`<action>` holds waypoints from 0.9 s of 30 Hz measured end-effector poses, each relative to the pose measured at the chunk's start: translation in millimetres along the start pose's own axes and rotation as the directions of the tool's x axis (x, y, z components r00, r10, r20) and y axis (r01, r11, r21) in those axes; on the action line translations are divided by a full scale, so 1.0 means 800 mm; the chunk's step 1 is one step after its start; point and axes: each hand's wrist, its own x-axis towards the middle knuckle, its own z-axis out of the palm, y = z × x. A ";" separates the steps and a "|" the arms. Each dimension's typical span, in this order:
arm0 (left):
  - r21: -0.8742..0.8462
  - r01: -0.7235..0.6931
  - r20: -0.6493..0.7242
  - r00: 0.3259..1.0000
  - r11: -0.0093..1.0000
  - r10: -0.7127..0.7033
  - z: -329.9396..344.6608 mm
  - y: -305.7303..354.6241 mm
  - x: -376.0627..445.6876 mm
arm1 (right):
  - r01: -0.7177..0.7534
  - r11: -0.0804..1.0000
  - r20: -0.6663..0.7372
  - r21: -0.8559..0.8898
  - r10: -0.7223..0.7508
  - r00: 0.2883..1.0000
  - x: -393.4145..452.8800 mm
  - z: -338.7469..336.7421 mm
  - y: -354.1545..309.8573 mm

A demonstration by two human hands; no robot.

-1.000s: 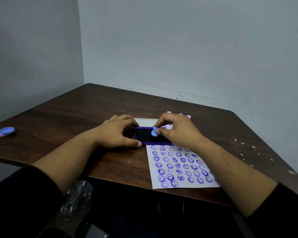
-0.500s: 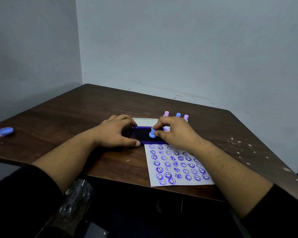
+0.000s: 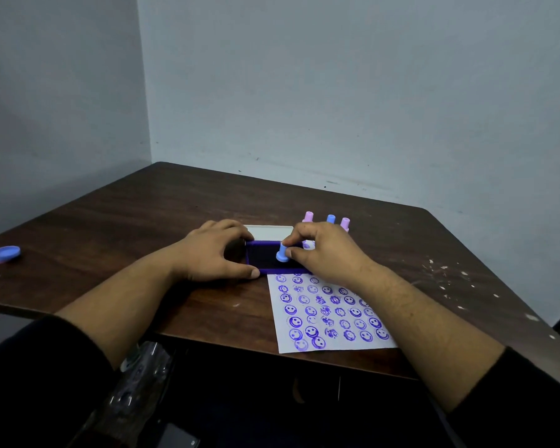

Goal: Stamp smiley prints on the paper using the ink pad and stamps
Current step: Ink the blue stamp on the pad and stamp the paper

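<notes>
Right grip [image 3: 324, 253]: fingertips pinching blue stamp [image 3: 282, 253], upright on ink pad [image 3: 265, 258]
Left grip [image 3: 214, 250]: curled round pad's left end
Paper [image 3: 327, 313]: on surface [image 3: 143, 221], just beside pad's near edge

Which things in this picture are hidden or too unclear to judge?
Head view, the only one:
- Face of the blue stamp: turned down to the ink pad; contact unclear.
- Pad's right end: covered by the right hand.
- Three stamps behind: bases hidden by that hand.
- Paper, right side: under the forearm.
- Left hand fingertips: hidden at the pad's far edge.
</notes>
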 end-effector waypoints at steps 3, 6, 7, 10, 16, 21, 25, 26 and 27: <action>-0.005 0.006 0.007 1.000 1.000 -0.006 -0.001 0.003 -0.001 | -0.008 1.000 -0.004 0.010 0.008 1.000 -0.001 -0.002 -0.003; -0.007 0.004 0.006 1.000 1.000 -0.004 -0.002 0.004 -0.002 | 0.001 1.000 -0.007 0.005 -0.001 1.000 -0.001 -0.002 -0.003; -0.005 0.002 0.006 1.000 1.000 -0.002 -0.002 0.005 -0.003 | -0.001 1.000 -0.007 0.008 0.001 1.000 -0.001 -0.002 -0.003; -0.001 0.002 0.010 1.000 1.000 -0.002 -0.002 0.005 -0.003 | 0.009 1.000 -0.011 0.005 -0.009 1.000 -0.002 -0.001 -0.002; 0.001 -0.001 0.006 1.000 1.000 0.001 -0.001 0.002 0.000 | 0.010 0.999 -0.050 -0.031 -0.012 0.999 -0.008 0.000 -0.004; -0.005 -0.003 -0.001 1.000 1.000 0.003 0.001 -0.002 0.002 | 0.010 0.999 -0.081 -0.032 -0.013 0.997 -0.012 0.001 -0.009; -0.005 -0.004 -0.007 1.000 1.000 0.004 0.002 -0.003 0.003 | 0.040 0.999 -0.082 -0.030 -0.043 0.996 -0.016 -0.002 -0.009; -0.006 -0.004 -0.007 1.000 1.000 0.004 0.002 -0.003 0.003 | 0.058 0.998 -0.085 -0.036 -0.060 0.995 -0.018 -0.002 -0.009; -0.007 -0.003 -0.005 1.000 1.000 0.003 0.001 -0.003 0.003 | 0.070 0.997 -0.087 -0.041 -0.073 0.993 -0.019 -0.002 -0.009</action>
